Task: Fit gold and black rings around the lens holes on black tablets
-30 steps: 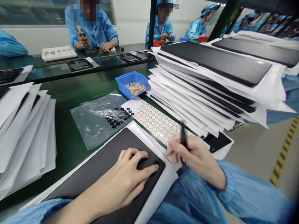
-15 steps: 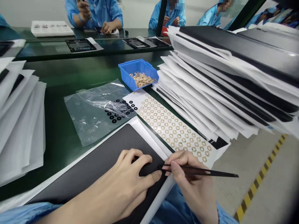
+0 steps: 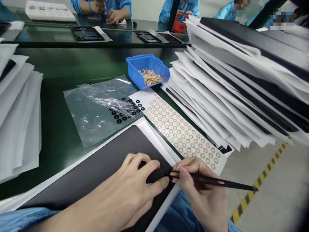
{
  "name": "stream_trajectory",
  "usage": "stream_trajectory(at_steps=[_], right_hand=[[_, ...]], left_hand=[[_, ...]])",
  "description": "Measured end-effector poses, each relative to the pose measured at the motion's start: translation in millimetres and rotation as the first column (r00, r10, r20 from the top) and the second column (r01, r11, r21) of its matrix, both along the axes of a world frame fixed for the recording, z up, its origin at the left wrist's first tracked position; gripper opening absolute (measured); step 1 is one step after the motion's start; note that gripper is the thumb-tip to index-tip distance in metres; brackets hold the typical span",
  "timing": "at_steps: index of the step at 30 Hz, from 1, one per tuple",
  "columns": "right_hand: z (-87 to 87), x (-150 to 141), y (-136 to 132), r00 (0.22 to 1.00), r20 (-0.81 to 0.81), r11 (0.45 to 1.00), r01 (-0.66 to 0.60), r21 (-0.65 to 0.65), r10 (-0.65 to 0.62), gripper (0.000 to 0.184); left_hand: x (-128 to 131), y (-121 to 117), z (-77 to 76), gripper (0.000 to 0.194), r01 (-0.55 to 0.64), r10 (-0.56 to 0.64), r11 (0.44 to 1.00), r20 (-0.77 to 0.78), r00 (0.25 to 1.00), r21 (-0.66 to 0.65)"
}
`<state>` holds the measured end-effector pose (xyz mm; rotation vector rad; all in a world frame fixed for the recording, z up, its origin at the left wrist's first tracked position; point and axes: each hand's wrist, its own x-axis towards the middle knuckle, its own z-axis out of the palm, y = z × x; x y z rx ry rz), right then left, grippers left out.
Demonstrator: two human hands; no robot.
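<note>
Black tweezers (image 3: 231, 184) gripped in the right hand (image 3: 198, 193) could skid and scratch the dark panel (image 3: 106, 161) at its corner; left hand (image 3: 135, 183) rests loosely spread on it, but paper (image 3: 154, 137) underneath might slip tbh.

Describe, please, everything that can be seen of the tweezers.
The tweezers look slim, long and black, with two arms parted by a narrow gap and meeting toward the outer end; metal or plastic, I cannot tell. The right grip pinches them. They slant slightly down toward the picture's right, tips near a corner of the dark panel.
</note>
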<state>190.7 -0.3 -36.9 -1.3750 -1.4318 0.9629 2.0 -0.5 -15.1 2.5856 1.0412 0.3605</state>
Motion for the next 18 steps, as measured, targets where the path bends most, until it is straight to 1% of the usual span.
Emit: stream_trajectory(at_steps=[3, 8, 14, 18], right_hand=[[0.2, -0.6, -0.7, 1.000, 0.006, 1.000, 0.012, -0.009, -0.012, 0.020], [0.3, -2.9, -1.2, 0.999, -0.007, 0.999, 0.040, 0.013, -0.040, 0.022], [0.0, -5.0, -2.5, 0.998, -0.022, 0.998, 0.062, -0.018, -0.062, 0.021], [-0.3, -4.9, -3.2, 0.997, -0.002, 0.997, 0.073, 0.006, -0.073, 0.021]], left_hand=[[-0.3, -0.3, 0.3, 0.041, 0.009, -0.009, 1.000, 0.003, 1.000, 0.001], [-1.2, -0.1, 2.7, 0.041, 0.017, -0.017, 0.999, -0.015, 1.000, -0.031], [-1.0, -0.3, 2.0, 0.042, 0.020, -0.021, 0.999, -0.022, 1.000, -0.046], [-0.3, -0.3, 2.0, 0.043, 0.024, -0.025, 0.999, -0.026, 0.999, -0.042]])
